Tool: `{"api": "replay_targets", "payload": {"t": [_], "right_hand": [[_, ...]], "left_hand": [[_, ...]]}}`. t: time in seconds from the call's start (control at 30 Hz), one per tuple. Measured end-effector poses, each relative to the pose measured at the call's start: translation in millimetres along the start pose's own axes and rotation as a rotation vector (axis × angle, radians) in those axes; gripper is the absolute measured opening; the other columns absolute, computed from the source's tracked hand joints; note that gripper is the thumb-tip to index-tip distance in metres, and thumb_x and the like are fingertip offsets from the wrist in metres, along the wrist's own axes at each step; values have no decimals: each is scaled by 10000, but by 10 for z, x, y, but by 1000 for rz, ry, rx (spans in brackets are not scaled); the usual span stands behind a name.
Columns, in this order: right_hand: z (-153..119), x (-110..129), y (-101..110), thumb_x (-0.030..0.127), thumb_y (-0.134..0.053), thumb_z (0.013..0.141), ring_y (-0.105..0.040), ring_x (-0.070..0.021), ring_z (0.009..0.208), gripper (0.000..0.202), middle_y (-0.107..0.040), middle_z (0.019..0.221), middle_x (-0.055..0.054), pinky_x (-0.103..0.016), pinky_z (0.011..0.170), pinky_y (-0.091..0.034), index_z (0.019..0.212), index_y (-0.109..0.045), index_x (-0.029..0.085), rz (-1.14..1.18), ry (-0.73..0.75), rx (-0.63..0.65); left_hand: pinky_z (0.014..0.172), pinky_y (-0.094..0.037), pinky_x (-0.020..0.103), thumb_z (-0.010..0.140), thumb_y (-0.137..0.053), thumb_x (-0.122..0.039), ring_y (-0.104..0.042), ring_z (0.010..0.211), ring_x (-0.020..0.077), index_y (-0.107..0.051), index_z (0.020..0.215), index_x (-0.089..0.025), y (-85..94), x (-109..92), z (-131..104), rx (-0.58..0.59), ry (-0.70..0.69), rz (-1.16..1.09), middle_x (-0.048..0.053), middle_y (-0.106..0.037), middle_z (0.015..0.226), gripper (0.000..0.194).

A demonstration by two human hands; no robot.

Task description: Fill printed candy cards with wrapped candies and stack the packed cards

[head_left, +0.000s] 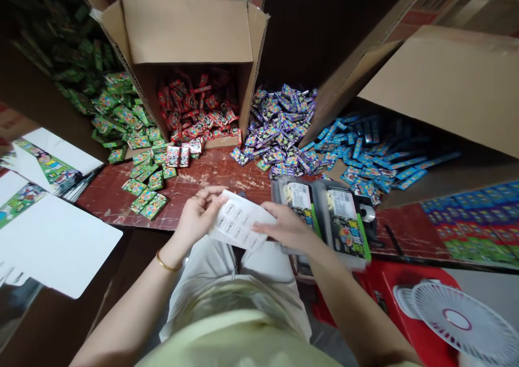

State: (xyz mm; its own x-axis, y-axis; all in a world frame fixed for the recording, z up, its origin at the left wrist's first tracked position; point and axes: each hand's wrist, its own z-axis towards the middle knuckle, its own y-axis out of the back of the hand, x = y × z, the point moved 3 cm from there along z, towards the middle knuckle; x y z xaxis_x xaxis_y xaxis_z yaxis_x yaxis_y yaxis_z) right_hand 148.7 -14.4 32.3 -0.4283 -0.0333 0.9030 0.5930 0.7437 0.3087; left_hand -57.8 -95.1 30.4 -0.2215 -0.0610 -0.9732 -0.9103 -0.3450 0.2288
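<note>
A white sheet of oval stickers (237,221) with dark printing is held in front of my lap. My left hand (201,213) pinches its upper left side between thumb and fingers. At the right edge, my right hand (287,227) grips the same sheet. Just beyond that hand lie clear plastic packs (344,221) with black and green printed cards, partly covered by the hand and forearm. Small green packets (148,194) lie loose on the red table (211,175), ahead of my left hand.
Open cardboard boxes (188,26) hold red packets (198,107), purple packets (279,124) and blue packets (365,156). Printed white cards (60,232) are stacked at left. A white fan (458,318) and a red stool-like surface (389,286) are at lower right.
</note>
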Motion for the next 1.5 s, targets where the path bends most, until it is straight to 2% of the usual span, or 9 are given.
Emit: {"api": "replay_targets", "payload": {"t": [0.13, 0.3, 0.47, 0.67, 0.87, 0.97, 1.1, 1.4, 1.5], "right_hand": [[60, -197, 17, 499, -657, 731, -539, -143, 563, 345, -601, 621, -6, -238, 484, -385, 687, -567, 169, 162, -18, -63], [129, -150, -16, 527, -600, 784, -518, -128, 595, 380, -583, 627, 2, -231, 522, -396, 705, -590, 156, 144, 83, -29], [141, -126, 2, 485, -753, 656, -558, -132, 644, 388, -603, 700, 9, -250, 600, -448, 770, -555, 171, 339, 141, -140], [139, -141, 61, 582, -550, 823, -454, -115, 556, 487, -492, 561, 13, -246, 521, -368, 568, -480, 173, 187, 167, -308], [198, 0, 22, 485, -787, 619, -579, -134, 687, 481, -621, 789, -6, -253, 617, -476, 933, -575, 187, 421, 234, -227], [216, 4, 17, 511, -740, 663, -523, -117, 575, 377, -579, 652, 6, -243, 527, -435, 757, -586, 181, 381, 192, -312], [201, 49, 21, 478, -729, 684, -526, -125, 574, 328, -611, 656, -12, -259, 542, -444, 713, -610, 174, 290, 256, -325], [160, 133, 67, 450, -665, 739, -534, -142, 590, 286, -617, 644, -21, -261, 558, -434, 681, -610, 175, 147, 268, -354], [145, 129, 42, 487, -605, 783, -475, -126, 554, 346, -542, 585, -2, -249, 525, -385, 633, -564, 178, 87, 276, -376]], "left_hand": [[608, -486, 235, 780, -682, -418, -598, 676, 132, -619, 1036, -136, 71, 39, -28, -53, 56, -97, 24, -637, 770, 386], [765, -549, 299, 584, -855, -253, -653, 891, 173, -508, 1254, -212, 34, -7, -15, 141, 19, -211, 79, -636, 1122, 755], [608, -539, 250, 588, -852, -338, -637, 675, 147, -667, 1002, -143, 52, -18, 13, 32, 94, -126, 40, -698, 813, 494], [505, -501, 247, 625, -803, -481, -617, 549, 154, -731, 785, -109, 117, 34, 27, -41, 216, -77, 61, -721, 685, 411], [459, -439, 224, 691, -756, -477, -578, 504, 138, -722, 699, -114, 169, 25, 15, -34, 116, 73, 32, -680, 587, 364], [512, -478, 232, 656, -798, -409, -613, 563, 146, -712, 839, -124, 125, -51, 9, -13, 65, -4, 30, -705, 675, 350], [646, -522, 239, 639, -825, -280, -651, 695, 137, -590, 1156, -173, 94, -180, 31, -21, -91, -149, 2, -700, 771, 578], [566, -481, 257, 709, -757, -399, -603, 635, 149, -731, 880, -152, 144, -226, -2, -81, -71, 92, 64, -716, 832, 302], [539, -458, 241, 704, -761, -410, -583, 592, 133, -711, 959, -142, 154, -224, -16, -92, -45, 60, 43, -699, 762, 373]]}}
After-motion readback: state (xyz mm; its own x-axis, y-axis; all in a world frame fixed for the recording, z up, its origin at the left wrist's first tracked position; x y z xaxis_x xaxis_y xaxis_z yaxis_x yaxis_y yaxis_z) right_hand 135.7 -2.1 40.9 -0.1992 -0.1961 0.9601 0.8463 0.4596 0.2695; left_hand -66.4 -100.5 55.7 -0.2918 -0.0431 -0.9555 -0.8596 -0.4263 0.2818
